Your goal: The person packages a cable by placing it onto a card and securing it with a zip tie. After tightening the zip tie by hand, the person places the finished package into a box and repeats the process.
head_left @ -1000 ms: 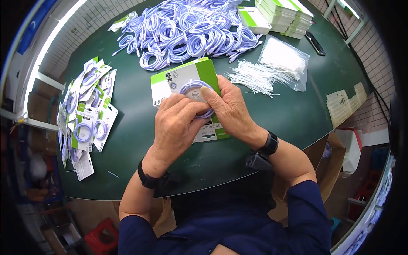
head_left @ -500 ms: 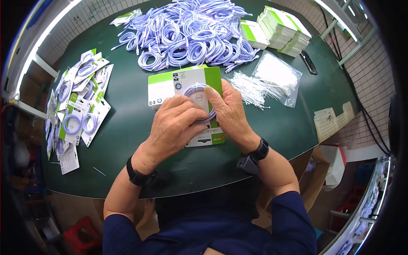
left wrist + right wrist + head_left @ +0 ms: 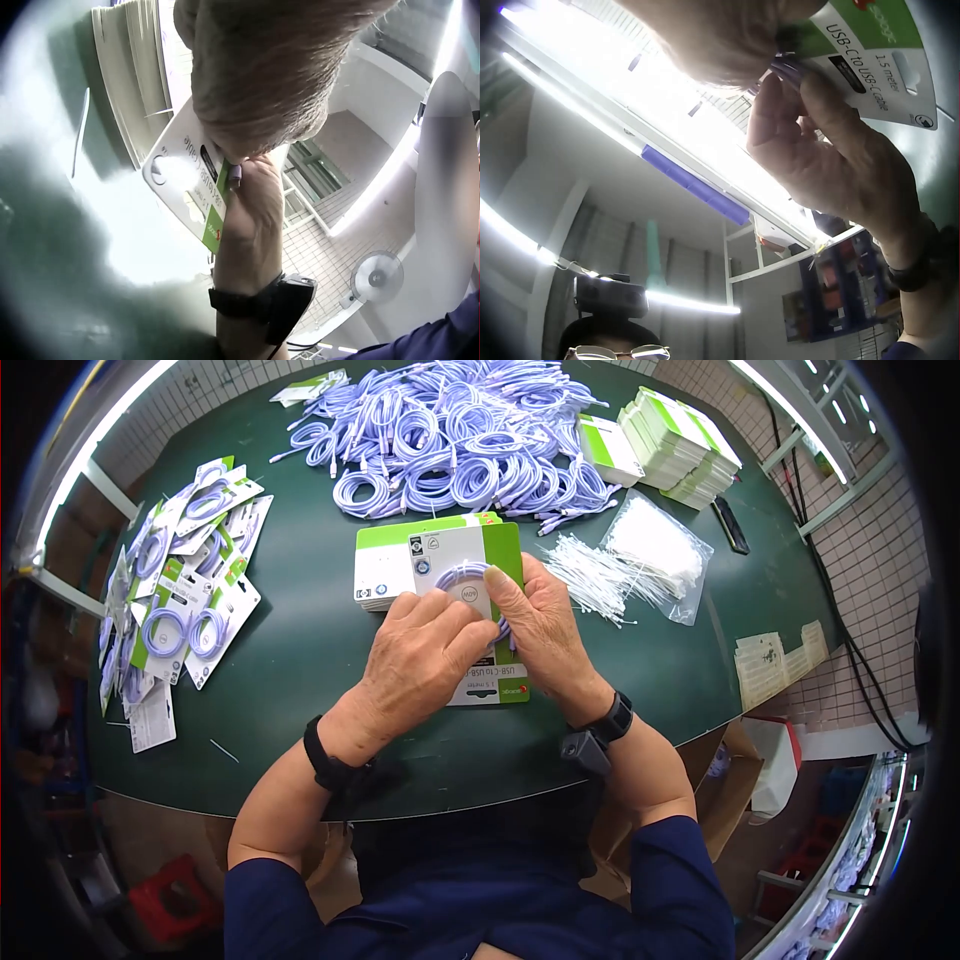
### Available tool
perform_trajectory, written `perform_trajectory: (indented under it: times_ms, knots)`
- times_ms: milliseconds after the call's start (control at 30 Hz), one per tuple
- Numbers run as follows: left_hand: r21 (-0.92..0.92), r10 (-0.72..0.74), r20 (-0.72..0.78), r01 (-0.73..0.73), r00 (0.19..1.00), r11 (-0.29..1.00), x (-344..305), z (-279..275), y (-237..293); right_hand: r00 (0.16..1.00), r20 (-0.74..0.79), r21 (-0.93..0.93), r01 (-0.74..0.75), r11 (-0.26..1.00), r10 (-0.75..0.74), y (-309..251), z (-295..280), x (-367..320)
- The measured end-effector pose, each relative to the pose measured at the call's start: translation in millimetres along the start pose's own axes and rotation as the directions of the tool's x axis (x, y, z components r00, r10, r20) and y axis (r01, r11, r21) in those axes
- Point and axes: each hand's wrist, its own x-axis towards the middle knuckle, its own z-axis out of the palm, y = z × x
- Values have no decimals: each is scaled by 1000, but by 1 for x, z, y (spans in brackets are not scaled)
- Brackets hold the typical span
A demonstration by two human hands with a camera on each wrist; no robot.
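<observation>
A white and green cable card [image 3: 505, 550], printed "USB-C to USB-C cable", lies under both hands with a coiled lilac USB cable [image 3: 465, 570] on its face. My right hand [image 3: 548, 625] grips the card's right side, its thumb over the coil. At the coil's lower left, my left hand [image 3: 420, 648] bends its fingers; in the right wrist view its thumb and fingertips pinch the lilac cable [image 3: 786, 69]. A lilac plug [image 3: 235, 176] shows beside the card in the left wrist view. Behind the held card sits a stack of similar cards [image 3: 383, 575].
Loose coiled cables [image 3: 470, 440] form a big heap at the back. Finished-looking carded cables [image 3: 180, 610] pile up on the left. White zip ties [image 3: 590, 575], a plastic bag [image 3: 655, 550] of them, stacked cards [image 3: 680, 445] and a black object [image 3: 730, 525] stand on the right.
The head view has shifted, moving the whole scene slightly. My left fingers have shifted a little at the coil; my right hand keeps its hold on the card.
</observation>
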Motion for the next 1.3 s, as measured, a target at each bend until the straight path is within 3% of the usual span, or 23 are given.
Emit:
perform_trajectory:
  times_ms: [133, 233, 367, 567, 667, 800, 833, 900, 933, 1000, 1033, 1133, 1167, 1267, 1300]
  knots:
    - [-16, 74, -62, -75, 995, 997, 1, 3, 4, 999, -46, -3, 1, 1000, -1, 5, -3, 2]
    - [-270, -217, -188, 162, 958, 949, 4, 10, 11, 997, -68, -34, 36, 999, -39, 4, -2, 1]
    - [-161, -152, -189, 122, 970, 979, 2, 13, 12, 995, -87, -73, 34, 997, -40, 4, 1, -2]
    - [-141, -166, -106, 150, 980, 978, -2, 12, 6, 993, -75, -148, 77, 986, -89, 6, 6, 0]
    - [-125, -144, -98, 132, 985, 983, -4, 14, 4, 978, -39, -322, 181, 929, -204, -3, 8, -3]
    - [-158, -52, -159, 26, 986, 987, -2, 8, -3, 966, -43, -441, 210, 872, -255, 2, -1, 1]
    - [-226, -84, -232, 30, 969, 974, -2, 5, -5, 968, -49, -438, 201, 876, -246, 4, -4, 1]
    - [-354, -161, -366, 22, 916, 935, 1, -4, -8, 989, -73, -126, 118, 985, -127, 2, -7, 4]
    - [-358, -162, -357, 26, 920, 933, 0, -7, -9, 995, -72, 39, 71, 997, -68, 1, -7, 5]
    - [-712, -605, -290, 256, 742, 654, -4, -12, -10, 996, -62, 40, 66, 997, -63, -2, -5, 4]
    - [-712, -606, -281, 262, 744, 651, -6, -13, -12, 997, -44, 34, 69, 997, -67, -3, -4, 4]
    - [-903, -699, 153, 386, 699, 189, -11, -18, -18, 997, -29, 14, 76, 997, -76, 0, -2, 1]
    - [-903, -700, 154, 387, 697, 186, -11, -18, -17, 996, -25, -2, 80, 997, -80, 1, -2, 1]
    - [-812, -574, 460, 582, 677, 36, -9, -19, -10, 996, -34, -61, 84, 995, -86, 2, -2, 1]
    - [-813, -574, 460, 582, 678, 36, -11, -17, -10, 994, -51, -101, 86, 991, -92, 3, -2, 1]
